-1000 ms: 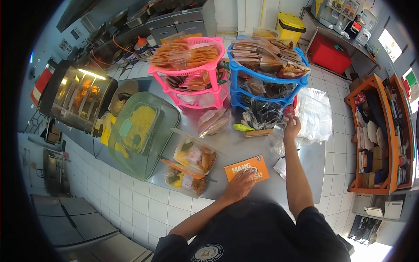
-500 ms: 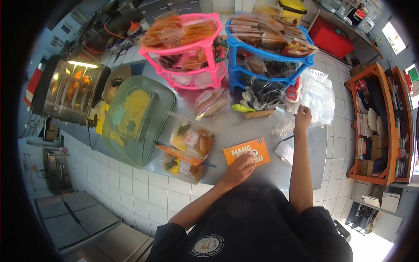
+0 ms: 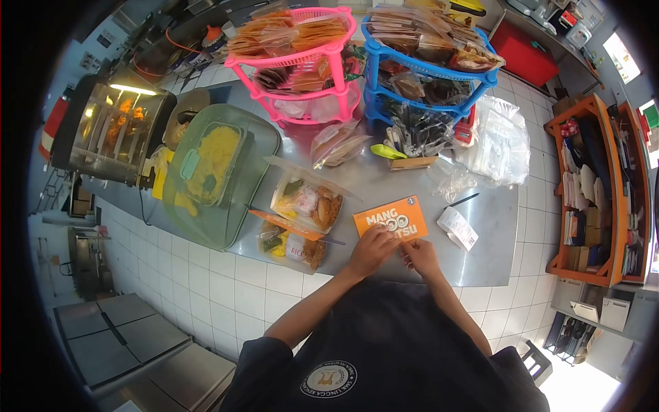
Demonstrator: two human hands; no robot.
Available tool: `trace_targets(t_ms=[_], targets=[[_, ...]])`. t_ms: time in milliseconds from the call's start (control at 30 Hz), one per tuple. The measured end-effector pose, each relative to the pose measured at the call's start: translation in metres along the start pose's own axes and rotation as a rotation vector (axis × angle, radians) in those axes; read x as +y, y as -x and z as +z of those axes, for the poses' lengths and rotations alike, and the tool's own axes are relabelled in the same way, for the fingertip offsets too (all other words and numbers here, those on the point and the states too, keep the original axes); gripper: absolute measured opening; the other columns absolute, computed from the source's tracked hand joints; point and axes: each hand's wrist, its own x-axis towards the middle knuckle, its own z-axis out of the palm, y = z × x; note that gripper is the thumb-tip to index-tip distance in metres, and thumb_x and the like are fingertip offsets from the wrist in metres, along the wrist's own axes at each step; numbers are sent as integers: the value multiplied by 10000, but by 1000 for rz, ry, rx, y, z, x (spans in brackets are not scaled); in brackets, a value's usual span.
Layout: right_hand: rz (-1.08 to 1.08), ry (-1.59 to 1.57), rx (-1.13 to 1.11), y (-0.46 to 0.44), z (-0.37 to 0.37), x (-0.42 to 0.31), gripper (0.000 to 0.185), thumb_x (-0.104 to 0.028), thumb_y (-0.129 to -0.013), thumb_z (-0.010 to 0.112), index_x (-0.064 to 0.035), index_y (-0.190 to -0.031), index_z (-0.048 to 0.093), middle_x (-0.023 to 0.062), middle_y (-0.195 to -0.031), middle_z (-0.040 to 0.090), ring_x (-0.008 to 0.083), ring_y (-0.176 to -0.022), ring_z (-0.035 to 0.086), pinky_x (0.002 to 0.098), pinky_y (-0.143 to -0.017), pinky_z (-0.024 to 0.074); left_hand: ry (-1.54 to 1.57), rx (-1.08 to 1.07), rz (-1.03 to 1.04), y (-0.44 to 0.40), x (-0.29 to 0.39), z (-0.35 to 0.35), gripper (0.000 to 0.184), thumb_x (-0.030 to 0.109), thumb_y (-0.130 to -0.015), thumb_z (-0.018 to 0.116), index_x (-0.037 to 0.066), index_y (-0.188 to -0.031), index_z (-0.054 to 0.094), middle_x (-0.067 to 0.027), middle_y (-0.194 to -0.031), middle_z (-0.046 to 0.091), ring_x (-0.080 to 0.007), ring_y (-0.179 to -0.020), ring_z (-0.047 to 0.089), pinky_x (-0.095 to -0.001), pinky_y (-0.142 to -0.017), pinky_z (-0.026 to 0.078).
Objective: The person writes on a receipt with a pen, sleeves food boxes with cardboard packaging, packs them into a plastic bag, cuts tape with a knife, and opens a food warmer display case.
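Note:
Flat on the steel table lies a closed orange food box with white lettering, partly covered by my hands. My left hand grips its near edge, fingers bent over the lettering. Close beside it, my right hand is closed in a pinch at the box's lower right edge. Anything between those right fingertips is too small or hidden to make out. Left of the box, an open meal box holds fried chicken, a wrapped rice portion and greens. A second filled meal box is just nearer to me.
A receipt and a black pen lie to the right. Clear plastic bags are piled behind them. Pink and blue tiered baskets stand at the back. A large green lidded container sits left.
My right hand has come from the plastic bags down to the orange box, beside my left hand. My left hand stays at the box. The camera view has shifted slightly.

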Motion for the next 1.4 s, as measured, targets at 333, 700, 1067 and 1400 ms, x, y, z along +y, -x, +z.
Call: trace_targets(t_ms=[333, 700, 1067, 1400], targets=[[-683, 604, 400, -23, -3, 37, 293, -235, -904, 693, 6, -738, 688, 167, -656, 670, 332, -571, 649, 432, -564, 472, 65, 30, -48, 4, 7, 2, 297, 75, -761, 741, 70, -1056, 706, -41, -1078, 632, -279, -1136, 573, -443, -1011, 478], [-153, 673, -252, 46, 2, -69, 261, -261, -831, 756, -15, -835, 668, 161, -740, 681, 365, -763, 680, 429, -704, 546, 87, 284, -250, -2, 45, -133, 246, 58, -835, 702, 42, -1080, 697, -94, -1126, 688, -305, -1068, 665, -451, -926, 531], [-1123, 845, -278, 38, 177, -75, 330, -76, -770, 701, -94, -1099, 693, 81, -1120, 630, 279, -1066, 589, 403, -915, 481, -58, -493, -899, 20, -84, -279, 366, 342, -899, 689, 86, -1161, 676, -67, -825, 704, -271, -839, 661, -444, -1037, 409], [-861, 861, 156, 81, 235, -12, 310, -115, -857, 650, -56, -1161, 651, 151, -1160, 594, 321, -1117, 539, 438, -959, 444, -144, -185, -517, 163, -134, -214, 1029, 550, -783, 745, -75, -1478, 313, -280, -1528, 320, -443, -1396, 334, -516, -1129, 306]])
